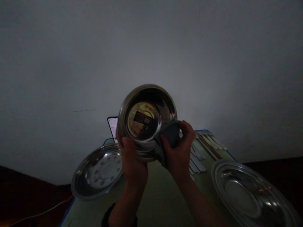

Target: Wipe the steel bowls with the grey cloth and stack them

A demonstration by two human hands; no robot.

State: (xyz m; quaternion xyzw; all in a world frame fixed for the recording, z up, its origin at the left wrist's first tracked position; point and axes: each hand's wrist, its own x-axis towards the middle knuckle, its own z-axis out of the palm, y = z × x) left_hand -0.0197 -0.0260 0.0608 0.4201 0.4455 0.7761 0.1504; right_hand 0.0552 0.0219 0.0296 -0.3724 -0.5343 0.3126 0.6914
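Above table (161, 195), left hand (132, 164) gripping bowl (146, 116), right hand (180, 151) pressing cloth (167, 138)

The steel bowl (146, 119) sits tilted above the table (163, 195), opening toward the viewer, label (142, 118) inside; grey cloth (169, 138) covers its rim

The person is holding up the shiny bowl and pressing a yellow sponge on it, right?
Not quite. In the head view the left hand holds up the shiny bowl, and the right hand presses a grey cloth on its rim, not a yellow sponge.
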